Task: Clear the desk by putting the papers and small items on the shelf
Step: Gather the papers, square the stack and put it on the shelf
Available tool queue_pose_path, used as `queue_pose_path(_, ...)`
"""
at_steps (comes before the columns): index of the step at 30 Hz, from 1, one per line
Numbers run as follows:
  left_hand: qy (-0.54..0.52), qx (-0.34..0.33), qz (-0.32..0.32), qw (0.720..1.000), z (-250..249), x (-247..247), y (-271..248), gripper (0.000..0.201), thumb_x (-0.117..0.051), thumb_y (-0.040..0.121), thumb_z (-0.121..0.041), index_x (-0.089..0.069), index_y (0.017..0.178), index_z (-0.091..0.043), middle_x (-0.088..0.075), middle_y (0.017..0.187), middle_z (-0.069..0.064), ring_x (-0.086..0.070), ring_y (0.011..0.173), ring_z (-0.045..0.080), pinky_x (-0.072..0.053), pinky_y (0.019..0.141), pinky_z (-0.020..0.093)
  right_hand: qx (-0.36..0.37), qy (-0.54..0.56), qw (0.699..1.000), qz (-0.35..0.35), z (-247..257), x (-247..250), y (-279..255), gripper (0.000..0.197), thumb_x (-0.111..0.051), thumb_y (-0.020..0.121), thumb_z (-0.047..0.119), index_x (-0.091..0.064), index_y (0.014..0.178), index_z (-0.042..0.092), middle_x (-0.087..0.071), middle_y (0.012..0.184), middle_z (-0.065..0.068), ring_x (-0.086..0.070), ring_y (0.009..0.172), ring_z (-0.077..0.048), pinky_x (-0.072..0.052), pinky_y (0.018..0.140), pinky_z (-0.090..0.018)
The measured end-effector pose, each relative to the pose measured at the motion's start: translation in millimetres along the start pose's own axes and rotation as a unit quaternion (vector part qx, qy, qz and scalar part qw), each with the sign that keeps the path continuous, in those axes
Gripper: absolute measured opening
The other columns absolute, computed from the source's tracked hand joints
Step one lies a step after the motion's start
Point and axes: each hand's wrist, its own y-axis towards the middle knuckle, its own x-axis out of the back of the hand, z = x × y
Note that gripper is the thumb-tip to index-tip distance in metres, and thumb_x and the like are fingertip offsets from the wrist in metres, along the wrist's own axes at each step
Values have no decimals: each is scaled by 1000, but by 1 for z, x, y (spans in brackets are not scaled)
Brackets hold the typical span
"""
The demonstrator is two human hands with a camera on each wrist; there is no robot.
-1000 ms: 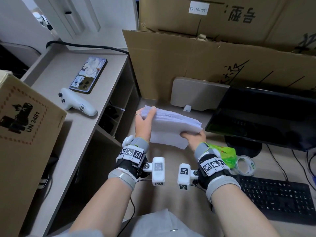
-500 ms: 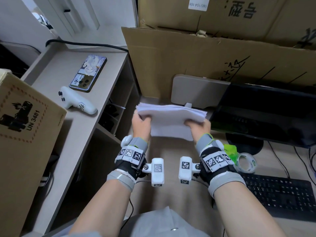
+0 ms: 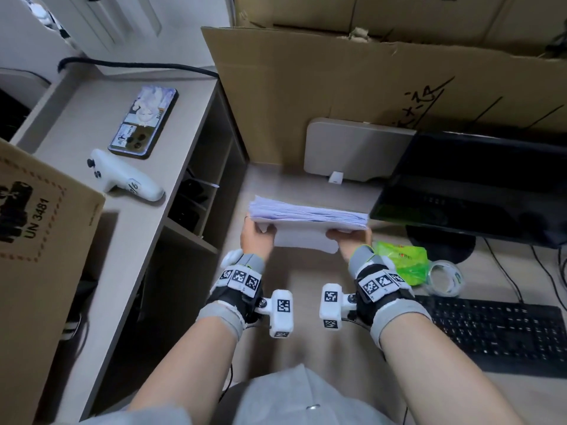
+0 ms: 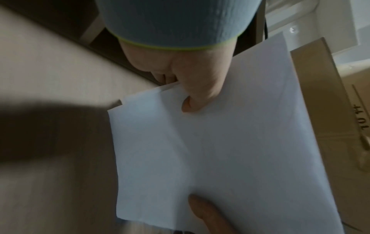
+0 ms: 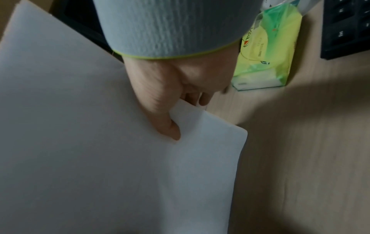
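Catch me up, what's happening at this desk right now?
A person holds a stack of white papers up off the desk with both hands: the left hand grips its left end, the right hand its right end, thumbs on the near face. The shelf unit to the left carries a phone and a white controller. A green tissue pack and a tape roll lie on the desk beside the keyboard.

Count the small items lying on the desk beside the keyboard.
2: a green tissue pack by the right hand, and a tape roll just right of it. Others may hide behind the papers.
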Motion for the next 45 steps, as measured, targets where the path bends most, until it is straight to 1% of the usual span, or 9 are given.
queue_pose_path(4,21,17,20,999,5,2,15,36,-65,68,-22,-67,102,-10,-72,94,13,-69,86,32,-58,78,43,-21,-100,995,14,-2,1,9,23,-75,77,3,-69,99,0,-58,84,-6,-51,56,-8,-31,36,-2)
queue_pose_path(9,51,-10,28,998,-8,3,16,11,-68,76,-8,-66,87,-9,-66,83,11,-56,75,23,-51,72,34,-14,-190,981,41,3,2,17,31,-67,88,23,-65,113,5,-66,105,-10,-62,99,-19,-45,83,-27)
queue_pose_path(12,-69,-19,42,997,-20,9,13,21,-69,62,-15,-62,79,-6,-62,75,9,-52,67,20,-47,64,32,35,-90,995,9,8,6,17,16,-76,74,12,-68,87,10,-71,91,-15,-68,82,-26,-52,73,-33)
queue_pose_path(15,-119,36,56,991,-21,10,14,35,-81,66,-18,-67,95,-5,-73,88,6,-66,74,20,-55,68,31,58,-54,994,74,15,9,13,18,-71,80,5,-67,97,13,-68,90,-7,-62,72,-19,-50,63,-23)
queue_pose_path(24,-81,124,200,969,23,16,5,28,-79,80,-15,-71,107,-11,-76,102,10,-73,91,25,-58,76,31,47,-27,994,93,8,26,10,19,-67,88,13,-68,106,7,-68,95,-8,-63,79,-21,-50,70,-29)
queue_pose_path(26,-98,114,176,973,22,18,5,23,-77,83,-21,-72,104,-11,-76,101,12,-73,93,30,-58,86,41,14,-13,994,111,9,30,8,17,-71,86,19,-67,101,10,-69,90,-7,-65,71,-19,-55,64,-27)
queue_pose_path(31,-143,102,116,978,8,21,7,23,-72,87,-20,-69,106,-7,-75,90,7,-71,74,21,-57,72,33,-33,-72,984,162,-3,26,-1,28,-72,85,20,-68,110,8,-69,99,-9,-64,83,-22,-49,76,-29)
queue_pose_path(36,-123,105,122,979,7,17,1,39,-72,73,-30,-64,107,-13,-75,99,9,-73,91,32,-58,86,50,-15,-60,987,150,-10,15,-7,28,-65,88,6,-64,115,7,-69,113,-15,-64,90,-26,-54,87,-39)
queue_pose_path(45,-236,-48,72,968,-56,16,-9,23,-73,78,4,-66,96,-9,-72,85,2,-67,73,11,-55,71,24,87,67,994,-9,33,16,-1,24,-60,74,-12,-65,90,5,-60,80,-8,-55,74,-17,-44,68,-24)
